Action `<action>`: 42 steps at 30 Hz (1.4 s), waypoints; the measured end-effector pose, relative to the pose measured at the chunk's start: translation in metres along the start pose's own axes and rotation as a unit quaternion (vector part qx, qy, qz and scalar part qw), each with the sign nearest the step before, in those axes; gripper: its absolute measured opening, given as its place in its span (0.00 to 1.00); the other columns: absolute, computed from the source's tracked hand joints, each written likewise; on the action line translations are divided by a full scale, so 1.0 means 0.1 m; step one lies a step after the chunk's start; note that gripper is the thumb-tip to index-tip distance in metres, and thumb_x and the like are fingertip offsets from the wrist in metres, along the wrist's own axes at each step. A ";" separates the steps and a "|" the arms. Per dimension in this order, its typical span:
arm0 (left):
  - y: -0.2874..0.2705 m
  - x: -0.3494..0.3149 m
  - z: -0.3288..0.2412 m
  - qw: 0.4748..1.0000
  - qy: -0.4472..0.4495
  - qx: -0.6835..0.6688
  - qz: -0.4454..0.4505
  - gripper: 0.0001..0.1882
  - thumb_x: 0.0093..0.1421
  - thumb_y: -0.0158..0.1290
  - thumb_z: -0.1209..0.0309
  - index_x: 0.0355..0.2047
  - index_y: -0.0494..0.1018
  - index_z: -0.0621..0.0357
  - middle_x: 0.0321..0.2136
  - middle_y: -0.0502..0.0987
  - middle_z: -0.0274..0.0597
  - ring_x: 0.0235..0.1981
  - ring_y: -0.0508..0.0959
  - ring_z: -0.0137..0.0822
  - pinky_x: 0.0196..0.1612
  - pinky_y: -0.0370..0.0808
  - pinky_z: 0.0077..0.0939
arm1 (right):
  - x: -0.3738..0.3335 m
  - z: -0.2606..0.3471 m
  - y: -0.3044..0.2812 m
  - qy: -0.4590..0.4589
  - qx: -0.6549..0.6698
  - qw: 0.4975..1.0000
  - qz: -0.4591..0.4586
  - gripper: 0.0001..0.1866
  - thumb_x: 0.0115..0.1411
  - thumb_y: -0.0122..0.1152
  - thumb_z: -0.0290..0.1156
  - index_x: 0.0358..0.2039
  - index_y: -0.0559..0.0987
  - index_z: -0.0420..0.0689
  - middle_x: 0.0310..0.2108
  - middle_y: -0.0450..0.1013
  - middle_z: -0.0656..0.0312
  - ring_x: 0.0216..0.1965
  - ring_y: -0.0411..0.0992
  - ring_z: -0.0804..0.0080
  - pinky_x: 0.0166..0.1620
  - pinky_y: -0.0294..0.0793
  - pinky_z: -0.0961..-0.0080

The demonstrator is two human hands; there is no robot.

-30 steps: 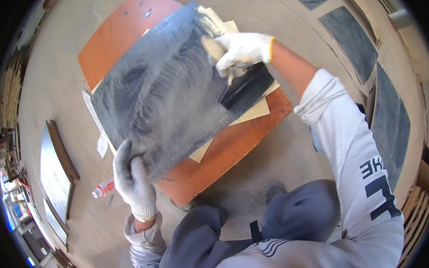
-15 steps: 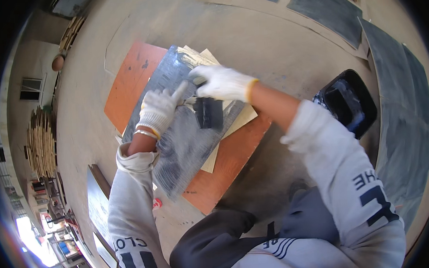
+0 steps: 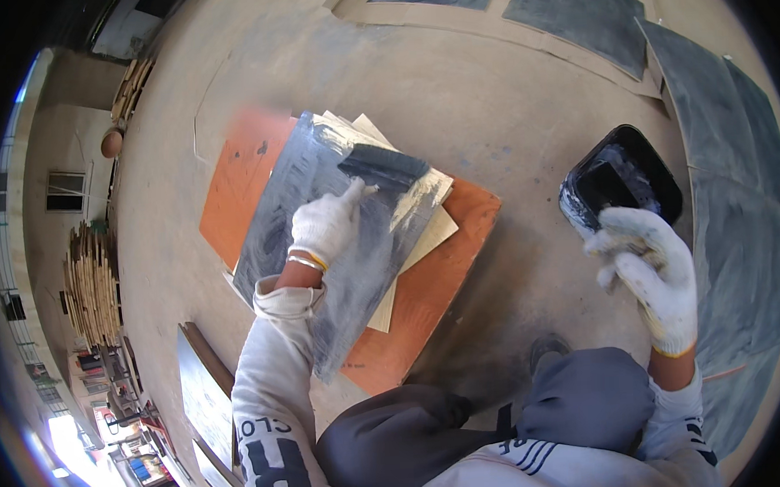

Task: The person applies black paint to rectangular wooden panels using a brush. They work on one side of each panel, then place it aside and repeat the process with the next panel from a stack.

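A grey-smeared rectangular sheet (image 3: 306, 225) lies on a stack of pale boards. On its upper right part rests a black rectangular block (image 3: 385, 164), like a flat scraper or pad; its exact kind I cannot tell. My left hand (image 3: 322, 226), in a white knit glove, lies on the sheet, index finger stretched toward the block's lower edge, the other fingers bent. At the right, my gloved right hand (image 3: 657, 271) is raised in front of a black tub (image 3: 670, 179), fingers loosely bent and apart from the thumb, nothing visible between them. Whitish smears coat the tub's inside.
Below the stack lies an orange-brown board (image 3: 432, 303). Fanned pale boards (image 3: 433, 233) stick out on the right. Dark coated sheets (image 3: 726, 159) lie along the right side, with another dark sheet (image 3: 576, 18) at the back. Wood strips (image 3: 95, 274) stand at the far left.
My right hand has left the black block and swung right to the tub. The block now sits at a different angle, farther up the sheet. My left hand stays on the sheet.
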State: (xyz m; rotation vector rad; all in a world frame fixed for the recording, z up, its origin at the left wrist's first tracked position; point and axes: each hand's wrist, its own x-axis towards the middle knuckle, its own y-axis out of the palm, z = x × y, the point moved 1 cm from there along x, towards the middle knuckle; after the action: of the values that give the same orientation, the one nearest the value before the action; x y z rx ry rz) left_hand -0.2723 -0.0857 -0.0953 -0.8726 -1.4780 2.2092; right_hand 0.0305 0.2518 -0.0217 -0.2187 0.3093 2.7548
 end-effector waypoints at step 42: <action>-0.01 -0.39 -0.41 0.999 -0.039 0.004 0.027 0.26 0.71 0.51 0.61 0.69 0.70 0.33 0.32 0.83 0.52 0.30 0.86 0.53 0.34 0.82 0.52 | -0.72 0.13 0.58 0.036 0.026 0.985 0.165 0.32 0.64 0.64 0.16 0.69 0.69 0.36 0.54 0.80 0.48 0.41 0.82 0.73 0.46 0.81 0.77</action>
State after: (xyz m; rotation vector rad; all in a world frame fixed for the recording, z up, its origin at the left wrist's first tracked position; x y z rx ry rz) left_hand -0.2165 -0.0790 -0.0939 -0.8413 -1.4961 2.3104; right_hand 0.0744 0.1782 0.0148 -0.2753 0.4737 3.0643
